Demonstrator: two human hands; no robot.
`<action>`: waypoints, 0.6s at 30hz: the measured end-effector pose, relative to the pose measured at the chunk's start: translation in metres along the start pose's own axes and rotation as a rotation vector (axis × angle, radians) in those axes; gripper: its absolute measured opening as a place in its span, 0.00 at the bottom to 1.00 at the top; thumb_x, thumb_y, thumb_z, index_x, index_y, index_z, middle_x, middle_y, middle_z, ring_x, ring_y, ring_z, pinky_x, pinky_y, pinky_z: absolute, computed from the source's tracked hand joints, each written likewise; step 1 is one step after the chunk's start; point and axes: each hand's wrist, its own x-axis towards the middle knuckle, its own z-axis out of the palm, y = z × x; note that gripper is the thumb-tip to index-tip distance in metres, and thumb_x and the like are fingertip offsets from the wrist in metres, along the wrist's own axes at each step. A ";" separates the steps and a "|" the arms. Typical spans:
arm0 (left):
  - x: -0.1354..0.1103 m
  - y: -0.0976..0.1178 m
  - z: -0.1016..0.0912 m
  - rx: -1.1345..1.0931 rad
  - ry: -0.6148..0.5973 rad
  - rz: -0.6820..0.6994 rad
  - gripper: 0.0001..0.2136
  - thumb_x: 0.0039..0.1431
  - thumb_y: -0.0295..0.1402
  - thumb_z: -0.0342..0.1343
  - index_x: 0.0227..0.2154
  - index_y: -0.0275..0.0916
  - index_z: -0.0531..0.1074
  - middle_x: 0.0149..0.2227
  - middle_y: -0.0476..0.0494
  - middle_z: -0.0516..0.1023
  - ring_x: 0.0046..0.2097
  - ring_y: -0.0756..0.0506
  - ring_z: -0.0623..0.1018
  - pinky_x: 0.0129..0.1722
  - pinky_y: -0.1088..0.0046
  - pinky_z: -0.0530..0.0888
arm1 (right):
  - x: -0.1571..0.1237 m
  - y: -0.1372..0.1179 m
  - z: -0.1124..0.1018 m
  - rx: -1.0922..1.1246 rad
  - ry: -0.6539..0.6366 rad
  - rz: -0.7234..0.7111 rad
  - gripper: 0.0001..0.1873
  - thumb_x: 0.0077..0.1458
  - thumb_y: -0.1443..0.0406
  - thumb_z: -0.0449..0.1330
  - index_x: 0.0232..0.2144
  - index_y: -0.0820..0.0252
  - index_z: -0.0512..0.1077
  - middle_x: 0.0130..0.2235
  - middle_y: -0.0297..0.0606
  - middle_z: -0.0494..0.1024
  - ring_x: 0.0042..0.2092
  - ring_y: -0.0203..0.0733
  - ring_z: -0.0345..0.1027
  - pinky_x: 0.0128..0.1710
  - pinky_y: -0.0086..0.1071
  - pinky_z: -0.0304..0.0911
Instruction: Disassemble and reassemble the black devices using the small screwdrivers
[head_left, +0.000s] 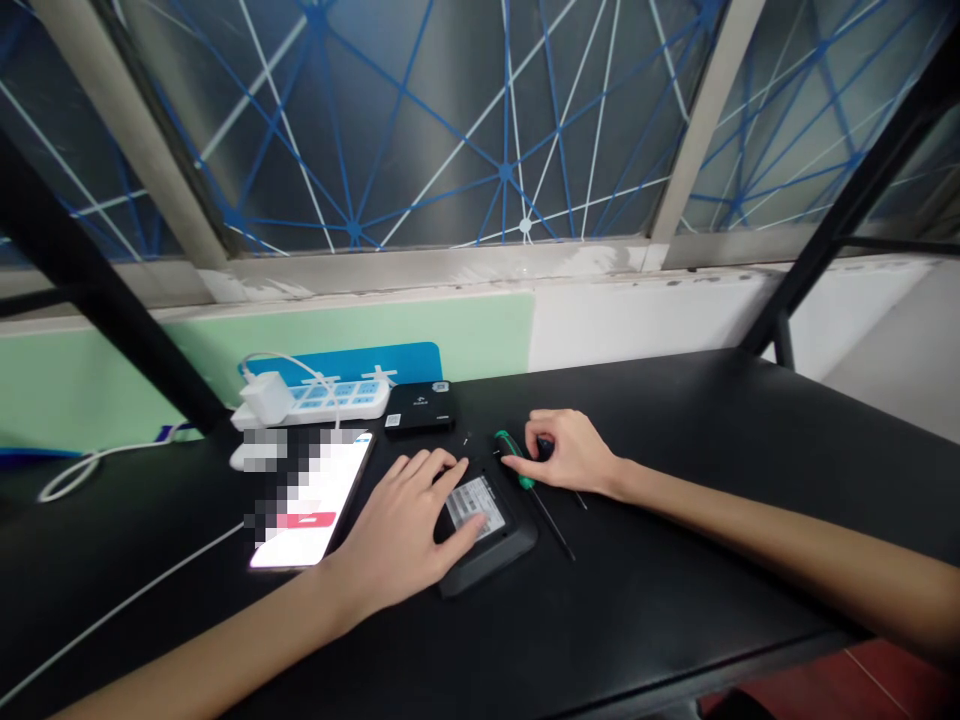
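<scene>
Left forearm crosses the bench; the left hand spreads wide over the device, set in from the near edge. Beside that, the green screwdriver lies at the curled right hand; whether gripped, I cannot tell.

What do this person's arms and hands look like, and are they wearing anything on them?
Both the left hand and right hand are bare: no gloves, rings or watch show. The left arm and right arm show no sleeves, cables or markings.
</scene>
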 end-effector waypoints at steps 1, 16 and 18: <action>0.000 -0.001 0.001 -0.014 0.000 0.001 0.22 0.65 0.45 0.50 0.57 0.39 0.68 0.50 0.39 0.72 0.51 0.36 0.72 0.53 0.54 0.67 | 0.000 -0.001 0.001 0.005 -0.012 0.007 0.25 0.51 0.49 0.63 0.15 0.60 0.65 0.22 0.31 0.68 0.24 0.33 0.58 0.27 0.30 0.47; 0.003 -0.006 0.009 -0.158 0.067 0.003 0.16 0.66 0.35 0.50 0.54 0.41 0.69 0.51 0.42 0.72 0.50 0.40 0.72 0.51 0.58 0.68 | -0.003 -0.002 0.007 0.263 0.019 0.137 0.22 0.55 0.54 0.60 0.15 0.60 0.67 0.18 0.29 0.62 0.21 0.32 0.50 0.25 0.30 0.47; 0.004 -0.007 0.009 -0.171 0.075 0.008 0.14 0.66 0.34 0.50 0.53 0.42 0.70 0.50 0.42 0.73 0.49 0.41 0.72 0.51 0.58 0.68 | -0.002 0.001 0.007 0.455 0.034 0.192 0.24 0.57 0.51 0.59 0.17 0.60 0.66 0.18 0.29 0.61 0.22 0.32 0.50 0.24 0.30 0.47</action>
